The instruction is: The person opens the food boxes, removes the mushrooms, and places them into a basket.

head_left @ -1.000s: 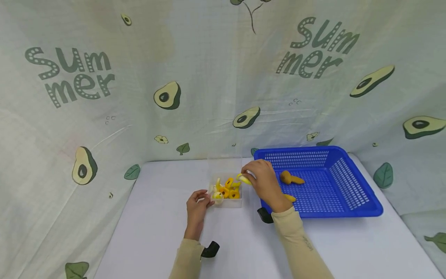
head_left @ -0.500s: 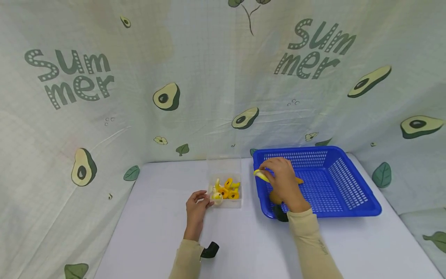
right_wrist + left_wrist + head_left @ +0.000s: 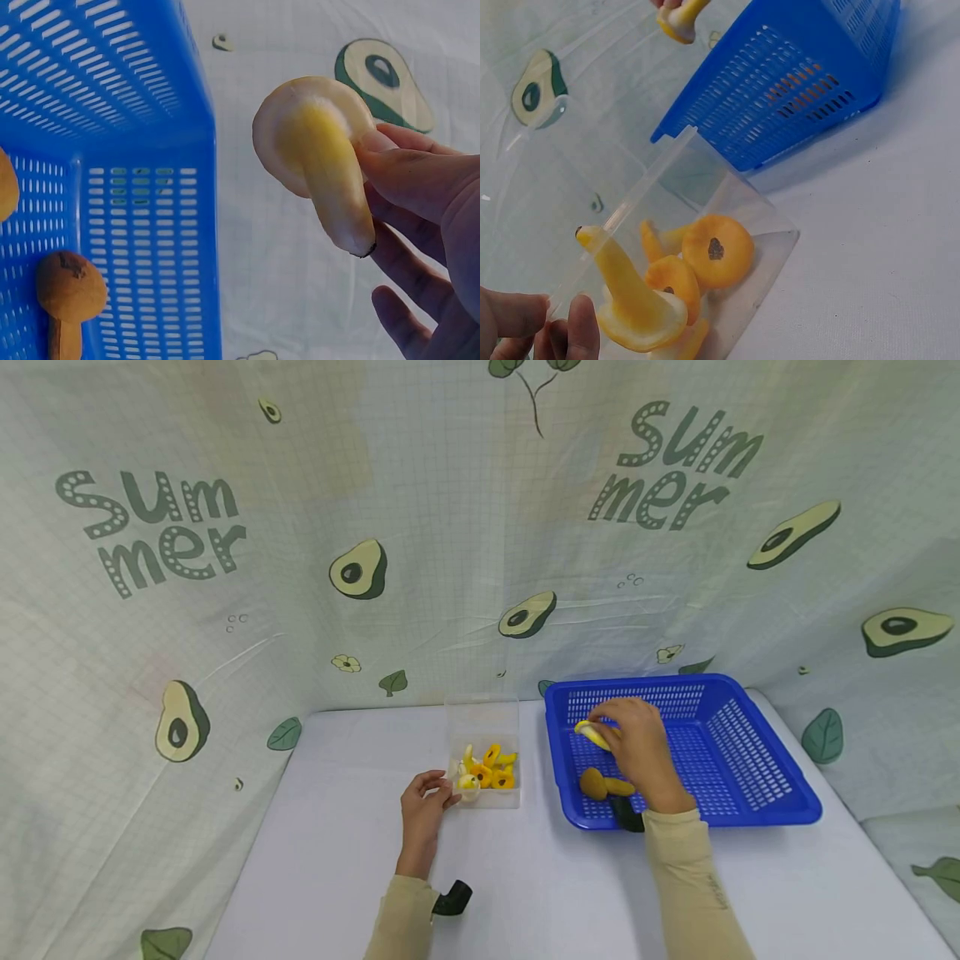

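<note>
My right hand (image 3: 637, 743) pinches a yellow mushroom (image 3: 322, 157) with a pale, wide cap between thumb and fingers, held above the left part of the blue basket (image 3: 750, 814). A brown-capped mushroom (image 3: 592, 783) lies in the basket below; another orange piece (image 3: 6, 186) shows at the edge of the right wrist view. My left hand (image 3: 423, 810) grips the left edge of a clear plastic box (image 3: 487, 799) by its rim. Several yellow and orange mushrooms sit inside, one with its stem (image 3: 619, 270) pointing up. The box's lid (image 3: 483, 714) stands raised at the back.
White cloth covers the table (image 3: 330, 827). A curtain (image 3: 420, 485) printed with avocados and lettering hangs behind it. The basket's raised near rim stands to the right of the box, with a gap of table between them. A black wrist-camera part (image 3: 452, 898) sticks out beside the left sleeve.
My right hand has carried the yellow mushroom rightward from beside the box to over the basket. My left hand has stayed at the box's edge.
</note>
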Demonstrator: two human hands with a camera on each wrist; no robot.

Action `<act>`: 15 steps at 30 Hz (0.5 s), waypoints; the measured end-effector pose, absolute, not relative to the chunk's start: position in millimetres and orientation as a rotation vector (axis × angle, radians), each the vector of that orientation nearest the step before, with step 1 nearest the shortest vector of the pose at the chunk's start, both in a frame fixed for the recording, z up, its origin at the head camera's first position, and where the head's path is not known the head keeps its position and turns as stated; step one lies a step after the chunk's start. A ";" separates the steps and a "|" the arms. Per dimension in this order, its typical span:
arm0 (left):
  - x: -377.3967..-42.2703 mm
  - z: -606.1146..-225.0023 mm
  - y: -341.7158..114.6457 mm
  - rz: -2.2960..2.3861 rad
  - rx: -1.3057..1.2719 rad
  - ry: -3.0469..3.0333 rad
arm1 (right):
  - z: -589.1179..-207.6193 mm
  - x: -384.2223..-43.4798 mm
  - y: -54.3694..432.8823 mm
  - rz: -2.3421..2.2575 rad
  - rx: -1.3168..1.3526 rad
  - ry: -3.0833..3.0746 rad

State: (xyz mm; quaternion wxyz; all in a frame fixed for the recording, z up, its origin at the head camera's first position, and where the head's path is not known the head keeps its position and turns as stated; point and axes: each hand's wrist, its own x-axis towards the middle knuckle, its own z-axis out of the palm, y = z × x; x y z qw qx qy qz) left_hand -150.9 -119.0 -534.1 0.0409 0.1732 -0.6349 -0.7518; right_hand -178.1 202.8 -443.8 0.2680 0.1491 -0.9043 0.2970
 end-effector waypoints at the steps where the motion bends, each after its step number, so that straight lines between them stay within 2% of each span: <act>1: -150.6 -534.2 -119.2 -2.302 0.533 -1.946 | -443.7 -177.9 204.5 0.802 0.397 -2.445; 15: -149.6 -530.4 -119.4 -2.294 0.526 -1.977 | -446.9 -182.3 218.8 0.768 0.374 -2.500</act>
